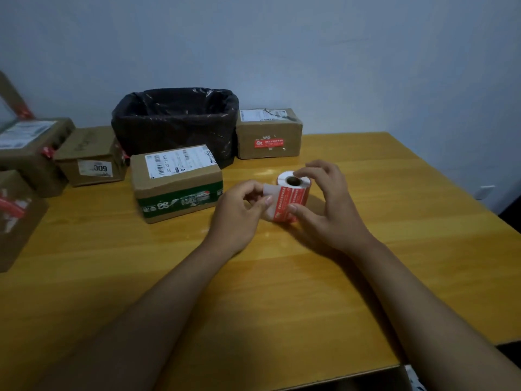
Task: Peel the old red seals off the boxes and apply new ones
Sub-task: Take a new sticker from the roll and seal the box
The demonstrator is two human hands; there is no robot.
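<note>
Two hands meet at a roll (293, 200) of red seals standing on end just right of the frame's centre, on the yellow wooden surface (366, 277). Right hand (324, 206) grasps the roll, fingers curled over its top rim by the dark core hole and thumb against its red side. Left hand (239, 211) pinches the loose white end of the backing strip (269, 194) where it leaves the roll's left side.

Just left of the hands lies a box (176, 183) with a white shipping label on top and a green band along its front. Behind it stands a bin (174, 119) lined with a black bag, against the wall. Right of the bin, a second box (269, 134) shows a red seal (269, 143) on its front face, with scraps of torn label around it. At the left edge of the frame several more boxes (90, 156) are grouped, some with red tape or seal remnants, blurred there.
</note>
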